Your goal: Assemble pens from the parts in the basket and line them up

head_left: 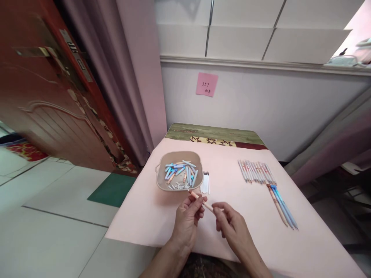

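My left hand pinches a slim peach-coloured pen near its darker orange end, which points up and left toward a beige basin. At the pen's paler lower end, the thumb and fingers of my right hand close around it. The pen lies slantwise between both hands, just above the pink tabletop. Inside the basin are many loose blue, lilac and orange pen parts, with small pale tips near its front wall. Beside it, several thin white refills with dark ends lie side by side.
On the right, a row of pale pens lies on the pink-covered table, with several blue and peach pens below it. A pink note sticks to the wall behind. A red door and a curtain stand at left.
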{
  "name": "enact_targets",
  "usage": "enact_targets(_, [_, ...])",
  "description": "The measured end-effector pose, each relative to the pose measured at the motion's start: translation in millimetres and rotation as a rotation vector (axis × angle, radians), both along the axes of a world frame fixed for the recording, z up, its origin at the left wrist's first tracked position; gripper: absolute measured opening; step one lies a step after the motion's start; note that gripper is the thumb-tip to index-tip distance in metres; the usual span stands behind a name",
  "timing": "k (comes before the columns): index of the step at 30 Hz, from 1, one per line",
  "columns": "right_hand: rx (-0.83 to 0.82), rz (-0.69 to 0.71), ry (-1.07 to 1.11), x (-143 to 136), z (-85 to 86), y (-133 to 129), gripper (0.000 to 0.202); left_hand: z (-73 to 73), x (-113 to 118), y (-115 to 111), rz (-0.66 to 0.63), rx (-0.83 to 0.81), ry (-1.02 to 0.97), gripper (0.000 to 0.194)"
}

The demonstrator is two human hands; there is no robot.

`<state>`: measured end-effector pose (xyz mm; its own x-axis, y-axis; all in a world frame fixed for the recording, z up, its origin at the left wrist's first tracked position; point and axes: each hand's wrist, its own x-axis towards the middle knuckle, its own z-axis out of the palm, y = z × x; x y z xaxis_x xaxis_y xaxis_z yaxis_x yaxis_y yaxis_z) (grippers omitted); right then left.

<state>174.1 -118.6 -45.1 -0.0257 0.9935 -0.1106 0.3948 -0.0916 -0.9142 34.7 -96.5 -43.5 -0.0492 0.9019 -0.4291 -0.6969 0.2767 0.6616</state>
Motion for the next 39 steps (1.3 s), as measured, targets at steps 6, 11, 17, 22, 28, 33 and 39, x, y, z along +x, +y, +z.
enact_targets(6, [0.078, -0.031, 0.003, -2.0, -0.3, -3.8, 0.036, 1.0, -0.6, -2.1, 0.003, 0.002, 0.002, 0.03])
enact_targets(11, [0.227, -0.12, -0.112, -6.5, 17.4, 9.0, 0.025, 9.0, -4.6, 8.3, 0.06, 0.041, -0.027, 0.027])
enact_targets(17, [0.213, 0.021, -0.031, -17.9, 43.2, 42.6, 0.03, 25.5, -26.5, 38.1, 0.132, 0.038, -0.101, 0.014])
enact_targets(22, [0.039, 0.003, 0.26, -22.4, 39.4, 55.5, 0.034, 32.7, -59.3, 58.5, 0.227, -0.037, -0.178, 0.007])
enact_targets(28, [-0.352, -0.066, 0.977, -45.0, 40.2, 64.6, 0.035, 38.7, -75.8, 67.2, 0.13, -0.105, -0.275, 0.009])
enact_targets(33, [-0.375, -0.161, 1.117, -80.0, 46.6, 84.0, 0.022, 44.9, -76.8, 70.9, 0.095, 0.052, -0.038, 0.005])
enact_targets(39, [-0.418, -0.226, 1.277, -111.6, 46.7, 104.7, 0.011, 37.7, -80.7, 76.0, 0.087, 0.283, 0.369, 0.018])
